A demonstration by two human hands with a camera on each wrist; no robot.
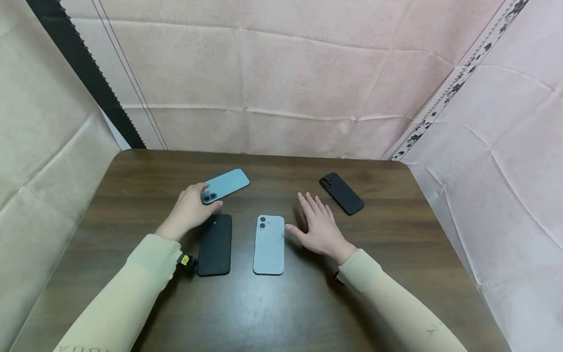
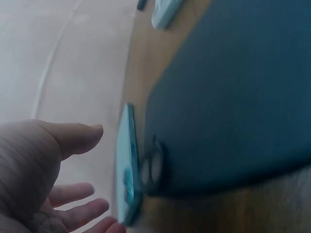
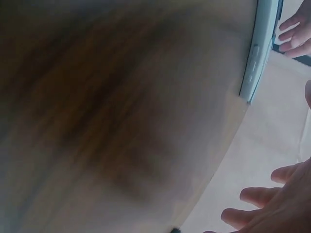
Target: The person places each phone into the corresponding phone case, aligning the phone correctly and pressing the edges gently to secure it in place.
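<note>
My left hand (image 1: 191,206) reaches over the camera end of a teal-blue phone (image 1: 229,183), which lies at a slant toward the far side of the table. In the left wrist view the thumb stands apart from that phone (image 2: 126,150), while the fingertips are right at its lower end. A black phone (image 1: 215,247) lies just below this hand. Palm down with fingers spread, my right hand (image 1: 320,230) hovers beside a pale blue phone (image 1: 269,249), its thumb close to that phone's upper right edge. It holds nothing.
Another black phone (image 1: 345,195) lies tilted beyond the right hand, its camera end toward the far left. All the phones lie on a dark wooden table (image 1: 396,234). Pale cloth (image 1: 303,88) hangs behind and at both sides of it.
</note>
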